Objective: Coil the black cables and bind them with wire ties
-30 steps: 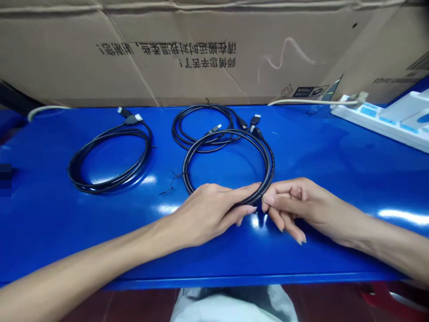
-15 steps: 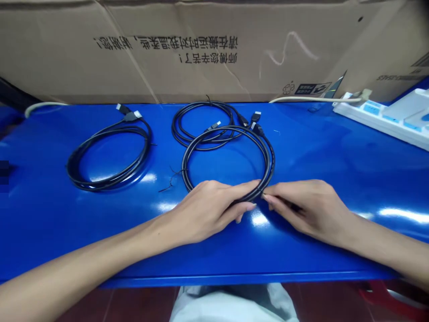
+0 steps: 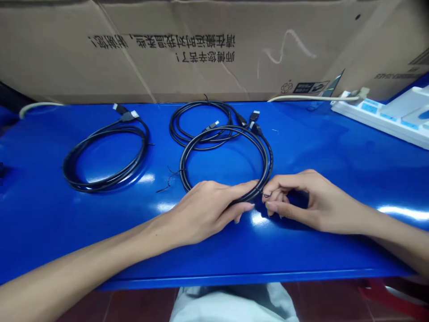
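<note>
Since the black cable coil sits light and springy near the counter's front edge, best held at its near arc, the left hand curls over that arc, while the right hand pinches what seems a thin wire tie.

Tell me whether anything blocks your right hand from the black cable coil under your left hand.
Nothing visible does. The right hand meets the black cable coil at a thin wire tie; the left hand rests on the coil to its side.
</note>
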`<state>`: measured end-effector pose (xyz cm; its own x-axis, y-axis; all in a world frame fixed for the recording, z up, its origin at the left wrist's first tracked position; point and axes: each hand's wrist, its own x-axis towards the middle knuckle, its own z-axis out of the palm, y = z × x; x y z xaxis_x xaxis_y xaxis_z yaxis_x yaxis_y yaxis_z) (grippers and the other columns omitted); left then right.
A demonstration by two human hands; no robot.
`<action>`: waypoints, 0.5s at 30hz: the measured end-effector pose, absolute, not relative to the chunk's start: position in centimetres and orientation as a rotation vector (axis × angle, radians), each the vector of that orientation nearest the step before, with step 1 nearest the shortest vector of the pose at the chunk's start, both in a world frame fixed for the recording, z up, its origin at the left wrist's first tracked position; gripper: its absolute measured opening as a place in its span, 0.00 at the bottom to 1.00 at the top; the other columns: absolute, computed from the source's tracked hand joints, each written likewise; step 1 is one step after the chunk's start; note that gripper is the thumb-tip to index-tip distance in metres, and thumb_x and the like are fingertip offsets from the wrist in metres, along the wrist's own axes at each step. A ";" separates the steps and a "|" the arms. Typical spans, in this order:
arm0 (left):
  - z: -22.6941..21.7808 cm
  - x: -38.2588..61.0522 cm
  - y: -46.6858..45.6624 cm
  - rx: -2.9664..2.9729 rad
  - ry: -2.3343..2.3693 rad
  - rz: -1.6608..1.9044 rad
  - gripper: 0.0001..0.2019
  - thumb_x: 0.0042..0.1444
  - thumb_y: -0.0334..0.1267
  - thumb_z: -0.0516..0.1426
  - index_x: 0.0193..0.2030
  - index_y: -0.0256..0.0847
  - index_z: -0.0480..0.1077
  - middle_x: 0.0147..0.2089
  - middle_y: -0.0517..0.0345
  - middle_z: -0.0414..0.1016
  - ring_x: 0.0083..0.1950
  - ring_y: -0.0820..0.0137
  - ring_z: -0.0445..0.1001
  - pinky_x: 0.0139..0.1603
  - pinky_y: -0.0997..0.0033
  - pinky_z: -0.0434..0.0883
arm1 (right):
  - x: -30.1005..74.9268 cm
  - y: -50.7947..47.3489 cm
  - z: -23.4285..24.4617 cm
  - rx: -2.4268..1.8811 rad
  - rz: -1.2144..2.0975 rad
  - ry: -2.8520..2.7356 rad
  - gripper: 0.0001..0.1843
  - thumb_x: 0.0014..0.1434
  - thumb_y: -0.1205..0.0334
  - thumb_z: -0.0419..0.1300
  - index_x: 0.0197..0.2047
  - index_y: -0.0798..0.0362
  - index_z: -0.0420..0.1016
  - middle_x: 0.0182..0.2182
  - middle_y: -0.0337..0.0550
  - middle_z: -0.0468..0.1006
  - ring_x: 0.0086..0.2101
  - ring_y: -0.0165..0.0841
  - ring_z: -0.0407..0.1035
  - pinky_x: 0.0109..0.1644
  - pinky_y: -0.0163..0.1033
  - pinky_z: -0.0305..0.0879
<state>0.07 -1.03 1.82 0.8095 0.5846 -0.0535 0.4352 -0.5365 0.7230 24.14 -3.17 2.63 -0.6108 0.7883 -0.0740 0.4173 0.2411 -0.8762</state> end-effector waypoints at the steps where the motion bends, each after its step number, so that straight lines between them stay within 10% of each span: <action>1: 1.8 0.1 -1.0 2.225 0.747 0.252 0.22 0.70 0.43 0.48 0.69 0.47 0.56 0.30 0.67 0.77 0.33 0.75 0.75 0.36 0.79 0.63 | 24.1 -3.2 2.6 -1.109 1.330 -2.132 0.05 0.63 0.61 0.59 0.40 0.53 0.73 0.28 0.38 0.80 0.25 0.27 0.72 0.31 0.33 0.67; 9: 1.8 0.1 -1.1 2.216 0.747 0.252 0.22 0.69 0.43 0.48 0.69 0.49 0.56 0.30 0.68 0.76 0.33 0.76 0.75 0.36 0.79 0.63 | 24.3 -3.2 2.1 -1.072 1.189 -2.192 0.06 0.66 0.62 0.57 0.40 0.53 0.75 0.29 0.36 0.80 0.26 0.26 0.73 0.31 0.30 0.67; 15: 1.6 0.1 -1.0 2.212 0.752 0.258 0.22 0.69 0.44 0.48 0.69 0.51 0.55 0.30 0.69 0.76 0.32 0.77 0.74 0.37 0.80 0.64 | 24.5 -3.7 0.8 -0.956 0.396 -2.445 0.07 0.64 0.65 0.58 0.43 0.53 0.76 0.34 0.39 0.82 0.30 0.30 0.74 0.36 0.35 0.65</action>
